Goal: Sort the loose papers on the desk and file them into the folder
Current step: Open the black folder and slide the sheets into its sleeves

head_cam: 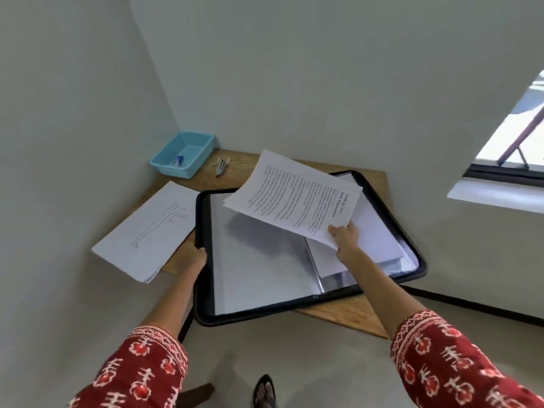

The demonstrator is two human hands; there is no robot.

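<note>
A black zip folder (203, 315) lies open on the small wooden desk (347, 312), its clear plastic sleeves showing. My right hand (346, 238) pinches the near corner of a thin sheaf of printed pages (294, 200) and holds it in the air over the folder's middle. My left hand (191, 257) grips the folder's left edge. A stack of loose papers (147, 231), with a line drawing of a figure on top, rests on the desk to the left of the folder and overhangs the desk's edge.
A light blue plastic tray (184, 153) with a small blue item stands at the desk's far left corner against the wall. A few pens (222, 166) lie beside it. Walls close in behind and left; a window (512, 142) is at right.
</note>
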